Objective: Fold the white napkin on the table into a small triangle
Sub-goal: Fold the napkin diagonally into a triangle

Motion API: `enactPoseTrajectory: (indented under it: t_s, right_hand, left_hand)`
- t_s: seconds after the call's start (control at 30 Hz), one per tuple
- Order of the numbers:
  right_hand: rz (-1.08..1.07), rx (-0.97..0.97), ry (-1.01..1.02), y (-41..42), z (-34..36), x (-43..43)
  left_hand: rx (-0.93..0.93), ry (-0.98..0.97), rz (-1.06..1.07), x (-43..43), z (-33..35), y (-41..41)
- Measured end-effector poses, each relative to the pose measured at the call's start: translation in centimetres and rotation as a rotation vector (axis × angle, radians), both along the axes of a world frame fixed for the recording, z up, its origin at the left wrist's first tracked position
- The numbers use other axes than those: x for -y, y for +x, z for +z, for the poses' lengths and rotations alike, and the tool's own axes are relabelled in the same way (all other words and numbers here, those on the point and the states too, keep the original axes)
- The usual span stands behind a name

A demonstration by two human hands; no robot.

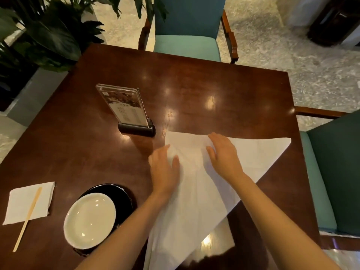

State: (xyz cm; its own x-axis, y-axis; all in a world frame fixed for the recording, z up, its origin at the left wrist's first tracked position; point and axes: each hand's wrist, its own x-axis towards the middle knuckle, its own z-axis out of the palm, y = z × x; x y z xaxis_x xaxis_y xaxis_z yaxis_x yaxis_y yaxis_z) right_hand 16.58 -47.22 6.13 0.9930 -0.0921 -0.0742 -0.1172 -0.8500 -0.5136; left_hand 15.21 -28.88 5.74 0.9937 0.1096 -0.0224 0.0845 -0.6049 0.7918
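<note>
A large white napkin (196,191) lies on the dark wooden table (204,90), folded into a big triangle with one point at the right near the table's edge and another hanging over the near edge. My left hand (163,168) rests flat on the napkin's left side, fingers spread. My right hand (224,152) lies flat on its upper middle, fingers apart and pressing the cloth. Neither hand grips anything.
A clear menu stand (126,106) on a black base stands just left of the napkin. A white plate (89,219) on a black saucer sits near left. A small paper napkin (29,203) with a wooden stick lies at far left. Teal chairs (187,34) stand behind and to the right.
</note>
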Motion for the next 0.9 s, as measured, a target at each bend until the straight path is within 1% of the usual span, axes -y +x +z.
enactPoseTrajectory:
  t_s: [0.07,0.1,0.13,0.2,0.27,0.3,0.37,0.43,0.5,0.57,0.63,0.8,0.87,0.9]
  right_hand:
    - [-0.037,0.035,-0.005,-3.6,-0.2,0.0]
    - [-0.043,0.038,-0.021,-5.3,-0.5,-0.3]
    - [-0.026,0.029,-0.063,-7.0,-1.0,-0.7]
    - [0.054,-0.022,-0.177,-10.0,-2.2,-1.8]
    - [0.127,-0.088,-0.267,-12.3,-3.6,-2.8]
    - [0.139,-0.101,-0.302,-12.9,-4.1,-3.1]
    - [0.119,-0.096,-0.346,-13.2,-4.7,-3.3]
    - [0.105,-0.107,-0.352,-13.0,-4.8,-3.4]
    - [0.108,-0.101,-0.358,-13.0,-4.8,-3.3]
    - [0.094,-0.086,-0.358,-13.4,-4.9,-3.4]
    - [0.063,-0.085,-0.361,-13.9,-4.9,-3.4]
    - [-0.028,-0.097,-0.340,-15.6,-4.9,-3.8]
    - [-0.089,-0.138,-0.321,-15.6,-4.3,-4.3]
    - [-0.108,-0.124,-0.306,-15.4,-3.8,-4.8]
  left_hand:
    - [0.013,-0.035,-0.184,-0.5,0.0,-6.0]
    - [0.015,-0.011,-0.250,-1.4,-0.6,-8.7]
    - [0.033,0.043,-0.293,-2.4,-1.2,-11.0]
    - [0.050,0.216,-0.332,-4.7,-2.9,-13.8]
    - [0.042,0.422,-0.393,-6.0,-4.1,-14.9]
    - [0.041,0.491,-0.431,-6.2,-4.4,-15.2]
    - [0.041,0.536,-0.473,-6.4,-5.0,-15.5]
    - [0.028,0.467,-0.428,-6.6,-5.0,-15.7]
    - [0.022,0.345,-0.322,-6.9,-4.2,-16.4]
    - [0.026,0.238,-0.242,-7.7,-3.2,-18.2]
    - [-0.015,0.148,-0.199,-8.9,-2.6,-20.5]
    - [-0.110,0.166,-0.133,-11.9,-2.1,-23.8]
    - [-0.125,0.183,-0.174,-12.6,-2.1,-24.1]
    - [-0.123,0.194,-0.195,-12.8,-2.2,-24.2]
